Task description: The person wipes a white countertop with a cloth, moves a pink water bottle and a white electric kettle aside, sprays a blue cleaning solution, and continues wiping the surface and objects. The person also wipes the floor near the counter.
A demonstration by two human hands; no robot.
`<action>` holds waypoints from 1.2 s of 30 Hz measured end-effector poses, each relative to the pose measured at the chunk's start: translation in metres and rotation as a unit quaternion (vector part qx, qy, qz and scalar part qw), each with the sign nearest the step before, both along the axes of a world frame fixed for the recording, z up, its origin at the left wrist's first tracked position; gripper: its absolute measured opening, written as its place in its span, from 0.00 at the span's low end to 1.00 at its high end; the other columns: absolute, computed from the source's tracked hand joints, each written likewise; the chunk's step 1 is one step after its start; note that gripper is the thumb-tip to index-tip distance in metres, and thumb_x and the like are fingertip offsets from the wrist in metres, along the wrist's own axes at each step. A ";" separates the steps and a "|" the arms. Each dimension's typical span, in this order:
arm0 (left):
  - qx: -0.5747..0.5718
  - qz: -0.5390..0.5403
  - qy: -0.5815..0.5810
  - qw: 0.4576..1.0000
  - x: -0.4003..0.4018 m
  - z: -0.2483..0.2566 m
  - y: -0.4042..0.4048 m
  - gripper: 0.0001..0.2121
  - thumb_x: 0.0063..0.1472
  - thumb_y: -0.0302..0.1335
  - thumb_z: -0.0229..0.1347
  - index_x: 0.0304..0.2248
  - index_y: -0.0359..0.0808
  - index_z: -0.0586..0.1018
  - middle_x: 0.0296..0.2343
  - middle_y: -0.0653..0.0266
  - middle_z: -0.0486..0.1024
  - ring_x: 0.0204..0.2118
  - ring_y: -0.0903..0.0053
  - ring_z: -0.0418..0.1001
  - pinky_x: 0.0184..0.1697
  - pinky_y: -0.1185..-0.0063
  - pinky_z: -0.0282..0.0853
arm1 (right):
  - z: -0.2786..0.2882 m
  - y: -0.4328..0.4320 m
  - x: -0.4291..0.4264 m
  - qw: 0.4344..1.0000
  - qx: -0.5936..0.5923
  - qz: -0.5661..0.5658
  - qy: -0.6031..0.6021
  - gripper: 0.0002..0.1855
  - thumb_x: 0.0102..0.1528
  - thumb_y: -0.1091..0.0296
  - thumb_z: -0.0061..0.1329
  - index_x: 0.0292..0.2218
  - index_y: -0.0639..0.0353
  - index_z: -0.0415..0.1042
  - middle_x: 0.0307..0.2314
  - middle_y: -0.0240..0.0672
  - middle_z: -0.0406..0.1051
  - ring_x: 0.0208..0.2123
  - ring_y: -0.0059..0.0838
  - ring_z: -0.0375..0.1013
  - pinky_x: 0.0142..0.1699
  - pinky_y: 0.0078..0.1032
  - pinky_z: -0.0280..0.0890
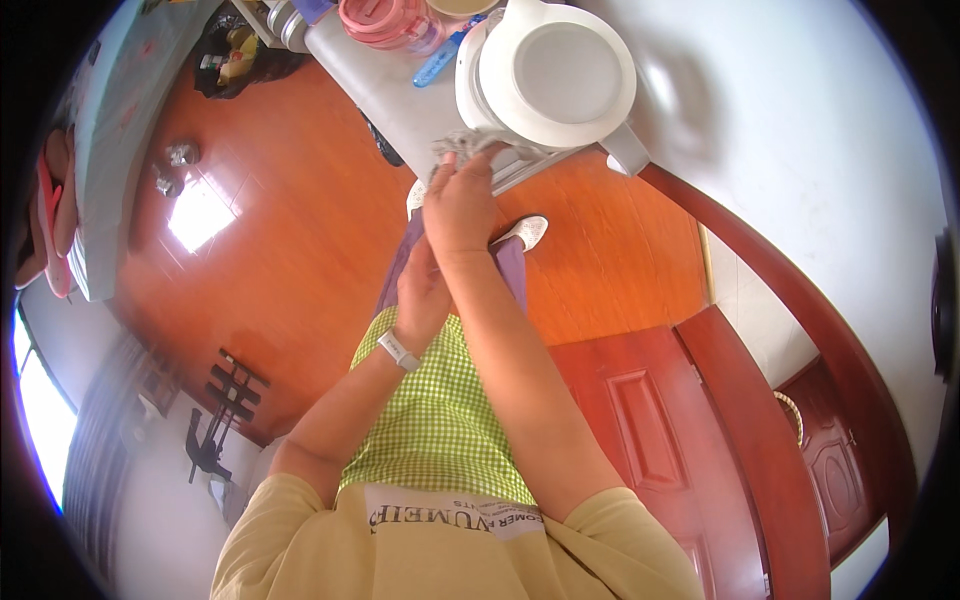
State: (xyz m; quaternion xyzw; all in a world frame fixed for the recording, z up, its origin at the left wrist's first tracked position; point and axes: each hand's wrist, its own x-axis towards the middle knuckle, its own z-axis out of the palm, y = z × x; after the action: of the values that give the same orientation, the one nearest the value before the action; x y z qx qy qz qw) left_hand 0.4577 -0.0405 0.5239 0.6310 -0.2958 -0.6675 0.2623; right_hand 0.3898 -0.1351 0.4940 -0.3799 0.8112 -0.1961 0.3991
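Observation:
My right hand (pixel 461 206) presses a crumpled grey cloth (pixel 457 142) onto the near corner of a pale tabletop (pixel 382 82). Right beside the cloth stands a white electric kettle (pixel 517 75), seen from above, with a round lid and a grey handle. My left hand (pixel 424 292), with a white watch on its wrist, hangs below the right wrist. Its fingertips are partly hidden behind the right forearm, and nothing can be seen in it. A slim blue plastic item (pixel 439 61) and a pink lidded jar (pixel 386 22) are on the tabletop beyond the cloth.
A white wall (pixel 750 97) rises on the right, beside a red wooden door (pixel 637 435). A bed's mattress (pixel 124 142) is at the far left. On the floor, a black plastic bag (pixel 240 60) holds rubbish. Small silvery objects (pixel 180 155) lie near the bed.

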 end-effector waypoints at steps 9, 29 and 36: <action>0.002 -0.007 -0.053 0.999 0.003 -0.011 0.006 0.24 0.59 0.15 0.45 0.56 0.33 0.60 0.43 0.59 0.71 0.43 0.78 0.71 0.47 0.81 0.67 | -0.011 0.025 -0.077 0.960 -0.002 0.245 0.133 0.31 0.57 0.64 0.40 0.60 0.46 0.48 0.35 0.52 0.66 0.31 0.50 0.72 0.31 0.43 0.69; 0.005 -0.012 -0.044 0.999 -0.007 -0.016 -0.001 0.23 0.59 0.17 0.46 0.55 0.33 0.62 0.43 0.59 0.71 0.42 0.78 0.71 0.45 0.80 0.68 | -0.033 0.044 -0.071 0.989 -0.127 0.080 0.008 0.27 0.58 0.64 0.38 0.58 0.53 0.52 0.30 0.54 0.69 0.31 0.54 0.71 0.34 0.43 0.67; -0.018 -0.018 -0.055 0.998 -0.014 -0.016 -0.005 0.21 0.59 0.19 0.47 0.53 0.33 0.65 0.42 0.58 0.72 0.40 0.78 0.73 0.43 0.80 0.69 | -0.043 0.111 -0.118 0.982 -0.006 -0.030 -0.188 0.19 0.59 0.66 0.41 0.51 0.58 0.65 0.36 0.47 0.73 0.38 0.38 0.73 0.43 0.30 0.66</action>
State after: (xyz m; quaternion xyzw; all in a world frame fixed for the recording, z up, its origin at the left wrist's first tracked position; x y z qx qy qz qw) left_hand 0.4433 -0.0452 0.5078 0.6564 -0.3331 -0.6310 0.2452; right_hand 0.2718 -0.0244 0.4508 -0.3137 0.7315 -0.2811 0.5361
